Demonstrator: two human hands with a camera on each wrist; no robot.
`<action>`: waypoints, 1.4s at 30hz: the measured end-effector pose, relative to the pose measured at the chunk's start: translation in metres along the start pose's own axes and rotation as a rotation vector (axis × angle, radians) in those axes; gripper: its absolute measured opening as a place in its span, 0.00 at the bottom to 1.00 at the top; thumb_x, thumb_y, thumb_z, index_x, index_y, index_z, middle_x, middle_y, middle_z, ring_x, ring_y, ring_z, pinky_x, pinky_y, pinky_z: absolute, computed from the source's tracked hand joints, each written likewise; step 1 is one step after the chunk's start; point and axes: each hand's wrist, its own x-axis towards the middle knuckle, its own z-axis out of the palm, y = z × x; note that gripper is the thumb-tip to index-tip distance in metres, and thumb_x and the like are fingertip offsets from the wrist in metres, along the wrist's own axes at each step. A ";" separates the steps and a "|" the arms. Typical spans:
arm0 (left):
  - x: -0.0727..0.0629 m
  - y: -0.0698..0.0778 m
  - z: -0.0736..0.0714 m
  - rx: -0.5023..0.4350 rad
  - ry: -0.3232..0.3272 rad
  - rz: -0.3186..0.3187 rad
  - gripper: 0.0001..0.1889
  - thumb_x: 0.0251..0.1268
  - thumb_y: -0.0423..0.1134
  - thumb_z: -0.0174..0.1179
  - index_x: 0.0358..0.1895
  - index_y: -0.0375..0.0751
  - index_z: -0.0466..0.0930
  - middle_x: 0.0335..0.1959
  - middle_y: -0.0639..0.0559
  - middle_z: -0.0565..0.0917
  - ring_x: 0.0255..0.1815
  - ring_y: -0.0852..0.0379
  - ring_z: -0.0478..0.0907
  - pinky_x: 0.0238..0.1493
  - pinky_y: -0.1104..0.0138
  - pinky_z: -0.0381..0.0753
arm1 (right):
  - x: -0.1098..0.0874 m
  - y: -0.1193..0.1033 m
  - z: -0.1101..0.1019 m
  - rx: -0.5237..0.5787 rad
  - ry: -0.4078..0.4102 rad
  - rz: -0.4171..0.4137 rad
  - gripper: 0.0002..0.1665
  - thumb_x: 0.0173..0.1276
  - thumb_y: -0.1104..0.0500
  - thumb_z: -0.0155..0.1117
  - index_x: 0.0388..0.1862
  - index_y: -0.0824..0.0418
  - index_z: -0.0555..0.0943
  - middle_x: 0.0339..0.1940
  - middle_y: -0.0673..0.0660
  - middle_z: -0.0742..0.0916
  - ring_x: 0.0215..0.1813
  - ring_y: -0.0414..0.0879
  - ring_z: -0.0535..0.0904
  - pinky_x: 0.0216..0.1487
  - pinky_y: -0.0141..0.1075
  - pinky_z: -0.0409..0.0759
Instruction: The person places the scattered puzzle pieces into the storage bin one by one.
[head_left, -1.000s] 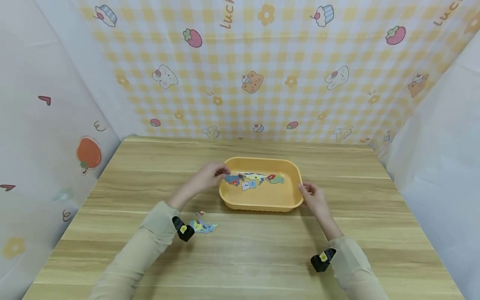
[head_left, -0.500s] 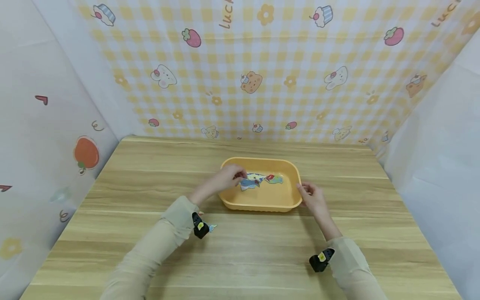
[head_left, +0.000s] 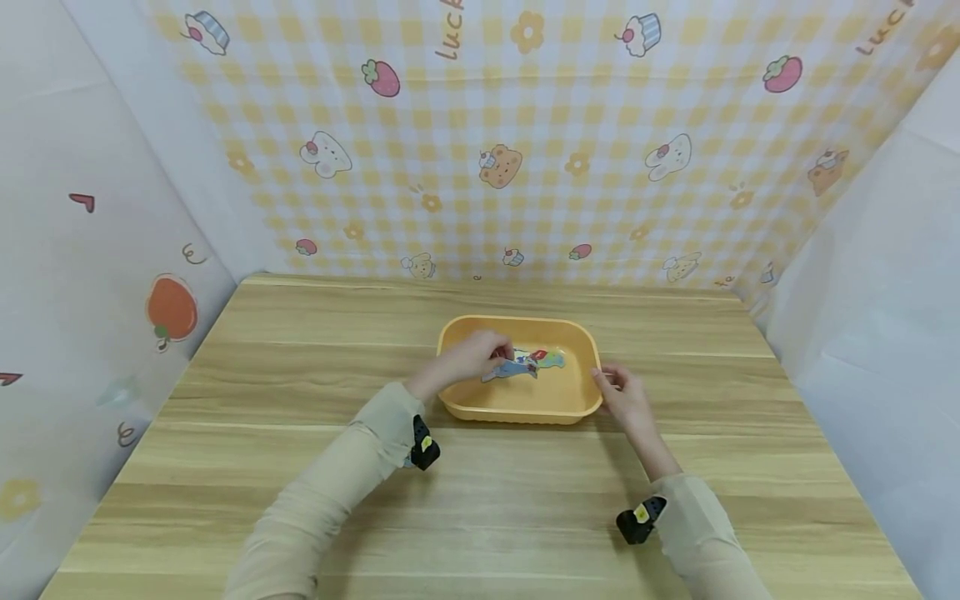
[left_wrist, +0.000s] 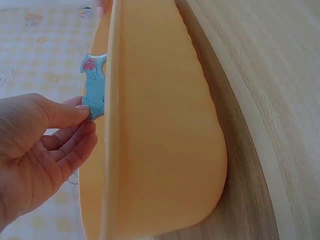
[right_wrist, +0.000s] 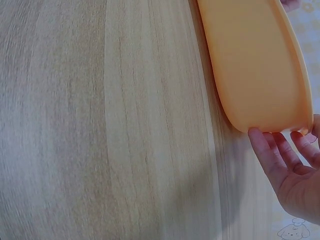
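My left hand (head_left: 476,354) reaches over the left side of the yellow plastic tray (head_left: 540,402). Between thumb and fingers it pinches a flat blue puzzle piece with an irregular outline and map-like print (left_wrist: 93,87), pink at one end. Under and beside that piece, other colourful pieces (head_left: 553,360) lie on the tray floor, partly covered. At the tray's right end, my right hand (head_left: 628,404) holds the rim; in the right wrist view its fingertips (right_wrist: 255,134) press the outer wall, with the thumb partly out of frame.
A sliver of a blue piece (head_left: 408,461) shows on the wooden table (head_left: 525,517), mostly hidden by the left wrist camera (head_left: 425,446). Behind the table hangs a yellow checked cloth (head_left: 420,125). White sheets (head_left: 862,250) stand at both sides.
My left hand has moved right from the tray's left rim to over its inside, carrying the blue piece. The right hand stays on the rim.
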 end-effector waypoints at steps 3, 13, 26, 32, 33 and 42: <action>0.005 0.001 0.002 -0.010 -0.014 -0.023 0.06 0.63 0.27 0.51 0.38 0.35 0.78 0.36 0.45 0.81 0.36 0.55 0.76 0.39 0.70 0.77 | 0.000 0.000 0.000 0.005 -0.002 0.005 0.27 0.70 0.53 0.50 0.57 0.75 0.69 0.41 0.67 0.78 0.29 0.38 0.79 0.28 0.26 0.81; 0.027 0.007 0.011 0.043 -0.112 -0.055 0.06 0.61 0.27 0.52 0.37 0.35 0.78 0.36 0.46 0.81 0.33 0.58 0.72 0.35 0.72 0.73 | 0.001 0.001 0.001 -0.005 0.002 0.001 0.27 0.70 0.54 0.50 0.57 0.74 0.69 0.42 0.68 0.79 0.30 0.38 0.79 0.29 0.28 0.82; 0.047 0.014 0.022 0.000 -0.161 -0.154 0.07 0.62 0.29 0.53 0.42 0.33 0.76 0.42 0.44 0.80 0.34 0.58 0.69 0.32 0.73 0.68 | 0.000 0.002 0.001 -0.014 0.014 -0.003 0.27 0.70 0.53 0.50 0.56 0.74 0.69 0.43 0.70 0.79 0.32 0.41 0.80 0.29 0.27 0.81; 0.050 0.012 0.026 0.028 -0.136 -0.152 0.09 0.62 0.28 0.51 0.44 0.33 0.75 0.44 0.44 0.80 0.34 0.58 0.69 0.31 0.74 0.66 | 0.001 0.002 0.001 0.001 0.015 -0.001 0.26 0.70 0.54 0.50 0.56 0.74 0.69 0.44 0.69 0.78 0.32 0.40 0.80 0.29 0.26 0.81; 0.050 0.011 0.026 0.022 -0.132 -0.153 0.09 0.62 0.28 0.51 0.44 0.33 0.74 0.45 0.44 0.80 0.34 0.58 0.68 0.30 0.74 0.65 | 0.001 0.001 0.001 -0.001 0.014 -0.002 0.26 0.70 0.54 0.50 0.56 0.75 0.69 0.44 0.69 0.78 0.31 0.39 0.80 0.29 0.26 0.81; 0.033 0.008 0.018 -0.023 -0.049 -0.108 0.10 0.63 0.30 0.53 0.47 0.34 0.74 0.45 0.43 0.78 0.46 0.52 0.74 0.48 0.64 0.75 | 0.001 0.002 0.002 -0.020 0.020 -0.002 0.26 0.70 0.55 0.50 0.56 0.75 0.69 0.42 0.69 0.79 0.30 0.38 0.79 0.28 0.27 0.81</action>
